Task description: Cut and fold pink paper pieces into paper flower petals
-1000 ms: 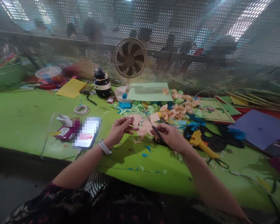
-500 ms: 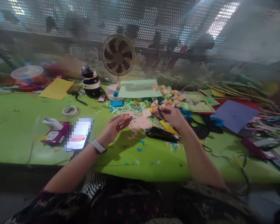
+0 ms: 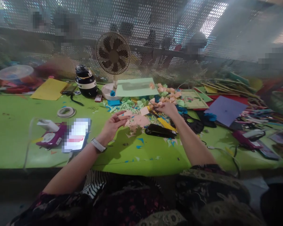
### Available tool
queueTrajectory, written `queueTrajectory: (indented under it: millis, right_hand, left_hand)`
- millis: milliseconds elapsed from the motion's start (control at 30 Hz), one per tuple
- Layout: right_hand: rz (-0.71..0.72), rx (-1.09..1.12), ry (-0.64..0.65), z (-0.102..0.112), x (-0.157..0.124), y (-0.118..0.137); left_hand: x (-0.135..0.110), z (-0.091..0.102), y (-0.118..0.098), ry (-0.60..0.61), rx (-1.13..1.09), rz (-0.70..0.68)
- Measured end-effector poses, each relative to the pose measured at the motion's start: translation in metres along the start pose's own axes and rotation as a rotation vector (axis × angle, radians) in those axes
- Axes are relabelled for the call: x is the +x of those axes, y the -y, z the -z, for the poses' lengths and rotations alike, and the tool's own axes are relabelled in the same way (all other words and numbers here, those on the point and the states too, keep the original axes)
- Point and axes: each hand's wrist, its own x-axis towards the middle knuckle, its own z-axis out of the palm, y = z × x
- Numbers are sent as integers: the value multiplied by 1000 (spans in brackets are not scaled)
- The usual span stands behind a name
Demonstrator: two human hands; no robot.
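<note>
My left hand (image 3: 113, 126), with a white watch band on its wrist, hovers at the left side of a heap of pale pink paper scraps (image 3: 138, 121). Its fingers are stretched out and slightly apart, and no piece shows in them. My right hand (image 3: 168, 110) is closed around a slim dark-handled tool (image 3: 153, 106) with a thin tip that points up and left; its exact kind is unclear. Close by lie a square of peach paper (image 3: 144, 111), curled peach paper pieces (image 3: 171, 95) and green paper pieces (image 3: 129, 103). A black stapler (image 3: 160, 131) rests below my right hand.
Behind stand a fan (image 3: 113, 56) and a dark jug (image 3: 86, 83). A tape roll (image 3: 66, 112), a phone (image 3: 76, 135) and a purple device (image 3: 52, 136) lie left. Black scissors (image 3: 193, 124), purple paper (image 3: 226, 110) and another purple device (image 3: 246, 139) are right.
The small orange paper piece is no longer visible in my left fingers, which have straightened. My right hand has tilted over, lowering the tool toward the paper pieces. The whole view has shifted right.
</note>
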Motion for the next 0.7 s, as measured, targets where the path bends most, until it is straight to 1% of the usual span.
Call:
queueTrajectory:
  millis: [100,200,233,333,433,533,600,700]
  right_hand:
    - [-5,14,-30,2,-7,7]
    - [49,52,-83,2,-16,21]
    - [75,53,-74,1,-18,26]
    - [130,46,28,-5,-22,40]
    - [163,113,108,-12,-21,46]
    - [189,187,121,-15,-18,46]
    - [208,217,127,-14,-19,44]
    - [221,383,166,-9,-24,45]
  left_hand:
    - [-1,2,2,-26,35,6]
    - [-1,4,5,-39,121,17]
    - [-1,4,6,-43,154,17]
    - [-1,4,8,-38,212,-2]
    - [-1,3,8,-46,283,-29]
    - [1,6,9,-67,397,-50]
    - [3,11,11,-59,483,-58]
    - [5,18,12,-52,646,-87]
